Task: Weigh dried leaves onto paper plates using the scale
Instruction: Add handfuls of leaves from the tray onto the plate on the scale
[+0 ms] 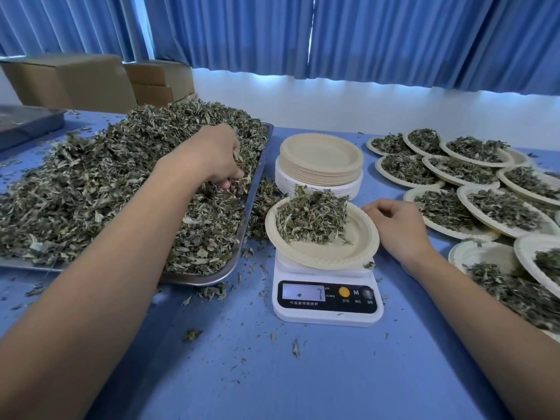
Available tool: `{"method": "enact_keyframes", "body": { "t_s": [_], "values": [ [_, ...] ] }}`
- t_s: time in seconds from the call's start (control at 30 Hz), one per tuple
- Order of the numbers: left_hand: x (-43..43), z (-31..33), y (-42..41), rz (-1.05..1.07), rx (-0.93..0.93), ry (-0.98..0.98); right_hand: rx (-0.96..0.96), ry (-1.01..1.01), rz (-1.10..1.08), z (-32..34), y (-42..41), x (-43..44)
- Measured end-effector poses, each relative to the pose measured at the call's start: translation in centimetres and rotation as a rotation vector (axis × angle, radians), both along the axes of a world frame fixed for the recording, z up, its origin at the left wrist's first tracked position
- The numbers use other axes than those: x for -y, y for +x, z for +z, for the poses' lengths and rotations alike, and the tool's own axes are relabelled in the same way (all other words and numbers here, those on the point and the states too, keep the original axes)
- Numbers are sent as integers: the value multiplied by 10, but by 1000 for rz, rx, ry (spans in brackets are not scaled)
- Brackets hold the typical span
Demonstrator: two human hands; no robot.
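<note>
At nine o'clock from the scale (pixel 327 301) we have the metal tray (pixel 197 280), heaped with dried leaves (pixel 100 183) that spill over its rim onto the blue table (pixel 303 374). Our left hand (pixel 216 156) is sunk into the heap near the tray's right edge, at about ten o'clock from the scale, with its fingers curled round a clump of leaves. These leaves look very light, brittle and loose, so we judge that a pinch will shed crumbs. A gentle cupped scoop from under the clump should carry better than a squeeze, which would crush them. At twelve o'clock from the scale stands a stack of empty paper plates (pixel 321 156). On the scale sits one paper plate (pixel 342 247), tilted a little, with its portion of leaves (pixel 312 216) piled towards its eleven o'clock side and its near half bare. The plate looks thin and bendy, so it is best taken with fingers under the rim on two sides, since a one-sided lift may tip the pile off. We cannot read the display safely. At three o'clock of that plate rests our right hand (pixel 397 225), fingers loosely curled with the tips at the rim. We cannot tell whether they pinch it or only touch. From one to four o'clock lie the filled plates (pixel 485 253), overlapping one another.
</note>
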State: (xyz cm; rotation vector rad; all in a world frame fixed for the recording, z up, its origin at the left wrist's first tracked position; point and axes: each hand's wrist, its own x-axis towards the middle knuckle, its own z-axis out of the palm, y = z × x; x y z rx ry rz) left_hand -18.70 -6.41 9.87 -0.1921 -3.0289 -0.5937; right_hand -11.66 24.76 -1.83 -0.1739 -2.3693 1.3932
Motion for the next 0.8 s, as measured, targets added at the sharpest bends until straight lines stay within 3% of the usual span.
{"method": "enact_keyframes", "body": {
  "t_s": [0.17,0.33,0.4,0.47,0.53,0.63,0.8],
  "values": [
    [-5,5,5,5,-88,21,4,-4,-4,0,0,0],
    [-2,0,9,-60,108,-100,9,-10,0,2,2,2],
    [-5,0,12,-107,64,-142,7,-20,-8,4,3,3],
    [-14,-1,15,-158,1,-51,-1,-63,-19,8,5,3],
    [-26,-4,20,-241,86,67,-2,-132,-14,15,9,1],
    [-43,-14,26,-346,241,-31,10,-164,49,25,16,-4],
    [-53,-21,27,-314,232,-49,36,-66,131,33,24,-6]
  ]
}}
